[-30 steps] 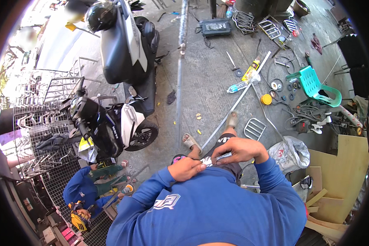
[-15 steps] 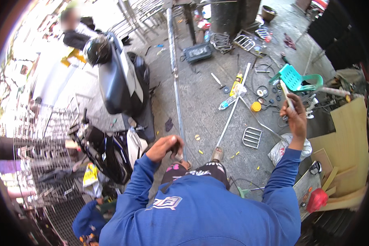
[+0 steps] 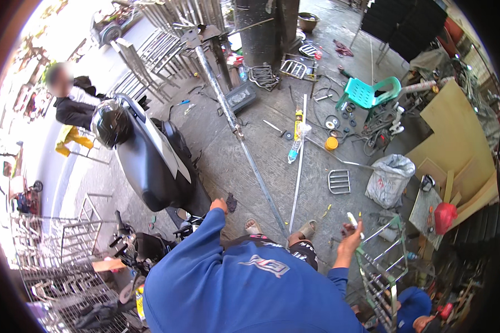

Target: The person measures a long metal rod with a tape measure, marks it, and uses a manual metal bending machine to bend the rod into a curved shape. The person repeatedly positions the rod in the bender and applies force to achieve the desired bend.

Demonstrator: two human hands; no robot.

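Observation:
Out to my right, my right hand [image 3: 348, 240] is closed around a slim white stick-like thing [image 3: 352, 221], and a thin piece with a yellow tip [image 3: 360, 215] stands up between its fingers. I cannot tell whether the two are one thing. My left hand [image 3: 219, 205] is in a loose fist; its palm side is hidden. Near it a dark rag [image 3: 231, 203] lies on the floor beside the scooter [image 3: 158, 155]. On the floor ahead of me, a long metal tube [image 3: 255, 172] and a thinner pale bar [image 3: 300, 150] run away from my feet.
At lower right, another person in blue [image 3: 412, 308] is beside a metal frame [image 3: 382, 263]. A white sack [image 3: 390, 178], metal rack [image 3: 339, 181], yellow lid [image 3: 331, 144], bottle [image 3: 293, 152] and green chair [image 3: 366, 92] are on the right. One person sits beyond the scooter.
My view has turned. My right hand has come down and nearer my body, still holding the white thing. The left arm now reaches farther ahead. The person in blue now shows at lower right.

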